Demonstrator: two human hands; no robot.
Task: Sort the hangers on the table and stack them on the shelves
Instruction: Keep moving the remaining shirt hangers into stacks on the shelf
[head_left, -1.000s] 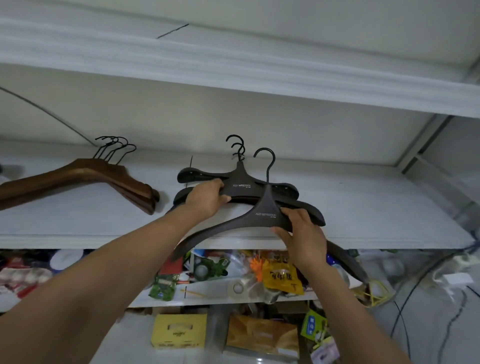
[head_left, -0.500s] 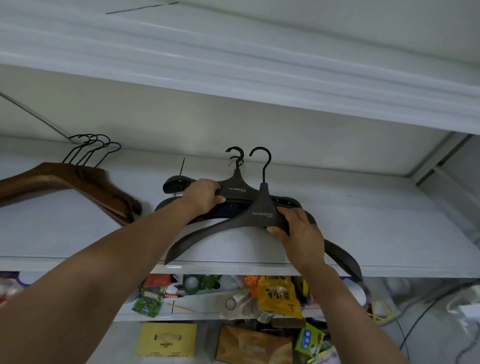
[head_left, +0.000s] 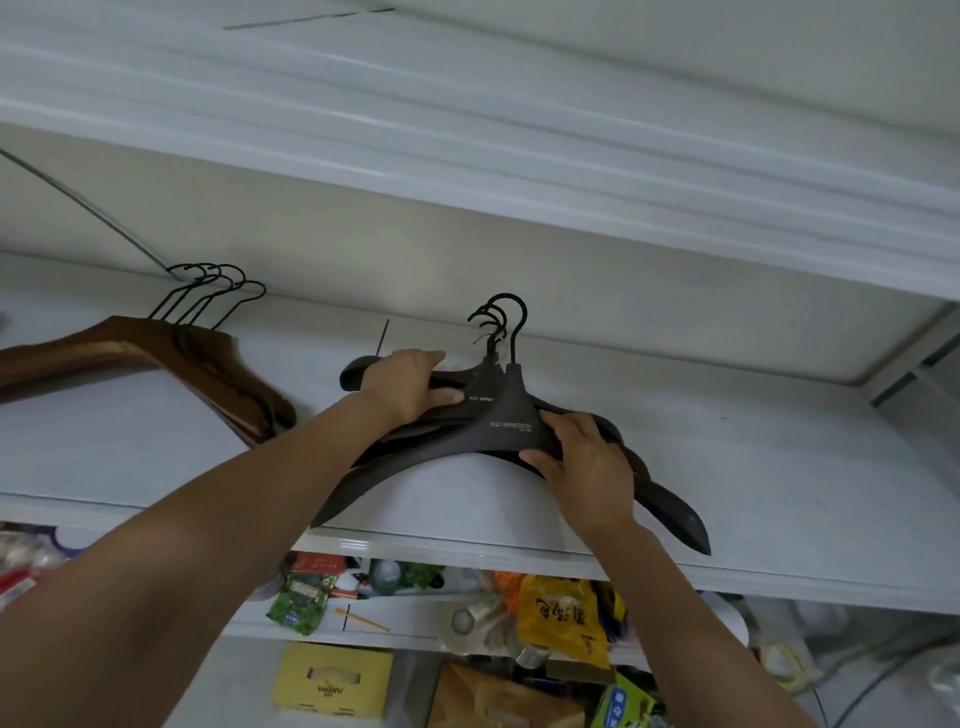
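Starting at the left, your brown wooden hangers (head_left: 156, 358) already lie sorted on the shelf (head_left: 779, 467). Your left hand (head_left: 402, 387) is closed on the black stack (head_left: 457, 387); your right hand (head_left: 589, 462) pinches the top black hanger (head_left: 498, 434). Slide it until the hooks (head_left: 501, 327) nest, and keep its arms from overhanging the shelf's front edge.

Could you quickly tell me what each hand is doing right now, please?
Left hand: closed on the left side of the black hangers stacked on the shelf.
Right hand: gripping the top black hanger.
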